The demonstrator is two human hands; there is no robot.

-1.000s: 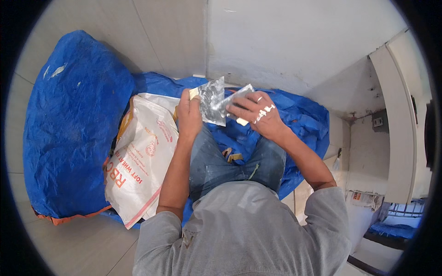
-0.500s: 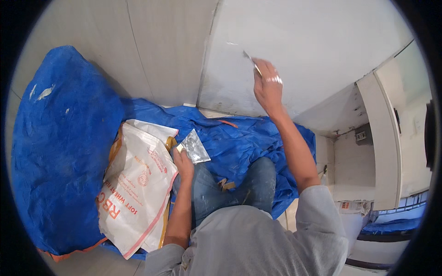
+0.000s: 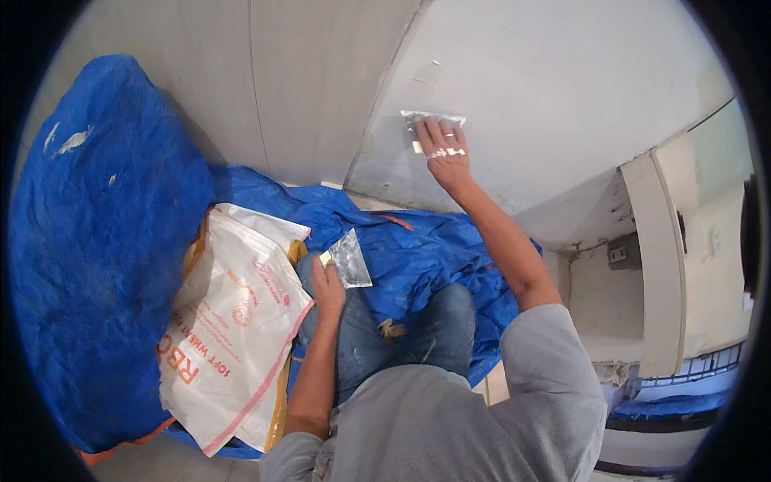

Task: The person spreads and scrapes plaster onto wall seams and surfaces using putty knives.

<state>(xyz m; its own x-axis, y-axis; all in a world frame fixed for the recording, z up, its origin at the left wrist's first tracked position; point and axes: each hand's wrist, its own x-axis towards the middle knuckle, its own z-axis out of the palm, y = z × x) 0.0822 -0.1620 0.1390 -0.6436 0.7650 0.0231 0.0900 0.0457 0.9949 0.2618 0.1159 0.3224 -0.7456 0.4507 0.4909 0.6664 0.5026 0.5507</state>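
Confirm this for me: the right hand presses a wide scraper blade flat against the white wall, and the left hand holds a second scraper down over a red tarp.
One detail is wrong: the tarp is blue, not red, as the head view shows. The right hand does press a wide scraper blade against the white wall, and the left hand holds a second scraper low over that tarp.

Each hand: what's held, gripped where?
Left hand: a putty knife by its handle. Right hand: a wider scraper by its handle, blade against the wall.
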